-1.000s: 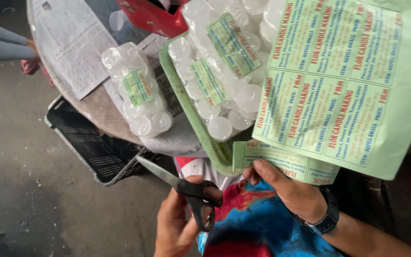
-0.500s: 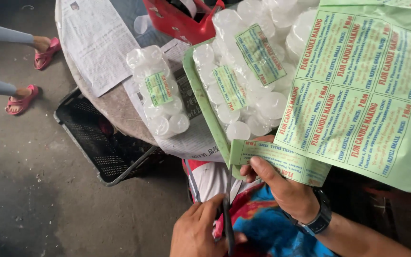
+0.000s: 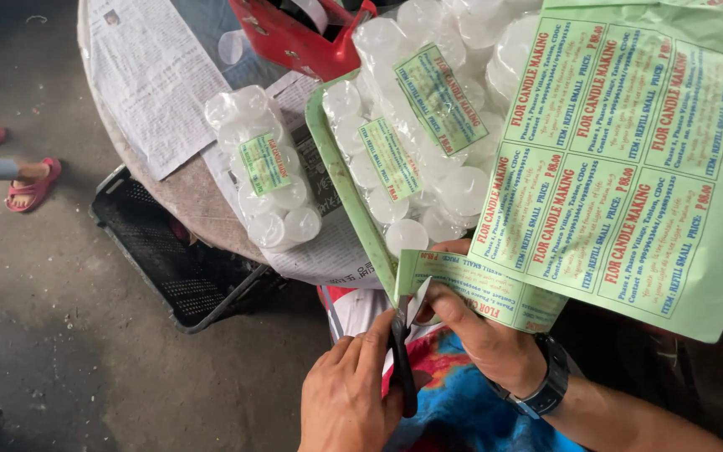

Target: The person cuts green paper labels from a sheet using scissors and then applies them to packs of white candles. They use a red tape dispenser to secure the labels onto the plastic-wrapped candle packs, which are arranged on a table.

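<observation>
1. Scissors (image 3: 402, 356) first: our left hand (image 3: 353, 400) is curled shut around the dark handles, low in the middle of the view, with the blades pointing up toward the paper.
2. Our right hand (image 3: 483, 339) is pinching a narrow green label strip (image 3: 477, 293) between thumb and fingers, right where the scissor tips meet its near end. There's a dark wristwatch (image 3: 550, 381) on that wrist.
3. That strip hangs along the bottom edge of a big green sheet of printed labels (image 3: 621, 167), which takes up the whole right side of the view. It's a grid of identical labels with red and blue print.
4. Just behind the strip sits a green tray (image 3: 346, 180) piled with clear plastic packs of small white cups (image 3: 428, 134), a couple of them with a green label already on.
5. Left of the tray, a separate labelled pack of cups (image 3: 265, 172) lies on the newspaper (image 3: 148, 79) covering the round table (image 3: 182, 201).
6. A red container (image 3: 299, 38) sits at the far edge of the table, near the top of the view.
7. Under the table edge there's a black plastic crate (image 3: 165, 251) on the grey floor.
8. Way off left, somebody else's foot in a pink sandal (image 3: 31, 184), well apart from us.
</observation>
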